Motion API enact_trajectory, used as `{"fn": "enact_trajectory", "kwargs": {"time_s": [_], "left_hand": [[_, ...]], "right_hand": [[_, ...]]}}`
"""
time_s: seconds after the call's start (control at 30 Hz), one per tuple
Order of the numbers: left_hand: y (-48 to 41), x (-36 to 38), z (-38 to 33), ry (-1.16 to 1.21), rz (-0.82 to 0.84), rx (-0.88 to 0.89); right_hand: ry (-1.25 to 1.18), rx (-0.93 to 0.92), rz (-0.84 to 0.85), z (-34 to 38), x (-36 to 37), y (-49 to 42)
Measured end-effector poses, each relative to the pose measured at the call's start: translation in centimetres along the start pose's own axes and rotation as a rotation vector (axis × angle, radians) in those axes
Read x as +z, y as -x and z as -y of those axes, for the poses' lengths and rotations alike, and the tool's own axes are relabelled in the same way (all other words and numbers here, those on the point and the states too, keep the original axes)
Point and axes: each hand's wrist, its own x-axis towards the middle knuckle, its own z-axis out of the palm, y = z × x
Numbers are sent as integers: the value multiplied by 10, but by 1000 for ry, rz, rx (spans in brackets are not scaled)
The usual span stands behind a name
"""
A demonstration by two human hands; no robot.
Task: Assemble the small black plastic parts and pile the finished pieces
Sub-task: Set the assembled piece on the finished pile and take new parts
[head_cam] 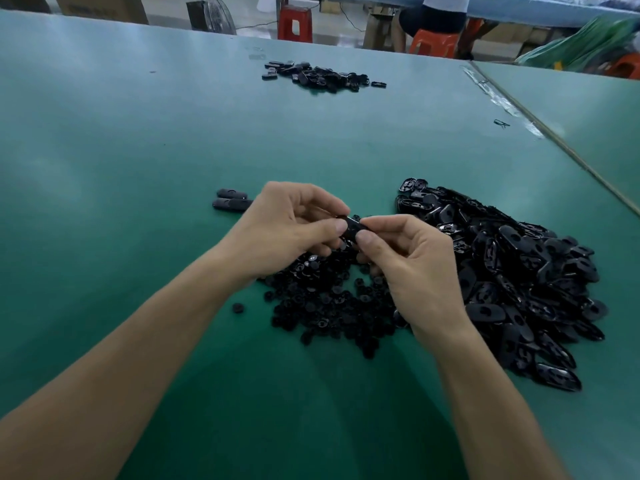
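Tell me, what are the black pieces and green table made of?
The oval black pieces look like hard moulded plastic: light glints off their edges. The green table top seems a smooth mat, maybe rubber or vinyl, with soft sheen.

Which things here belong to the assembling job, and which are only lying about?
Job: left hand and right hand pinching black piece; round parts heap; oval shells heap; two pieces at left; far pile.
Lying about: small clip; red stool; fan; green bags.
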Motion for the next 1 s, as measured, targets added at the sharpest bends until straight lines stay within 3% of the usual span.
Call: {"fn": "enact_trajectory", "kwargs": {"time_s": [0.27, 0.4, 0.47, 0.6, 1.0], "left_hand": [[2, 0, -2, 70, 31, -27], [0, -2, -1, 74, -99, -17], [-1, -4, -2, 99, -165, -18], [-2, -7, -3, 115, -223, -16], [-3, -6, 2, 68, -221, -25]], "right_hand": [[54, -44, -42, -6, 0, 4], [544, -188, -131, -10, 2, 7], [778, -227, -40, -10, 5, 10], [994, -184, 96, -9, 14, 13], [1001, -117, 116, -8, 21, 15]]}}
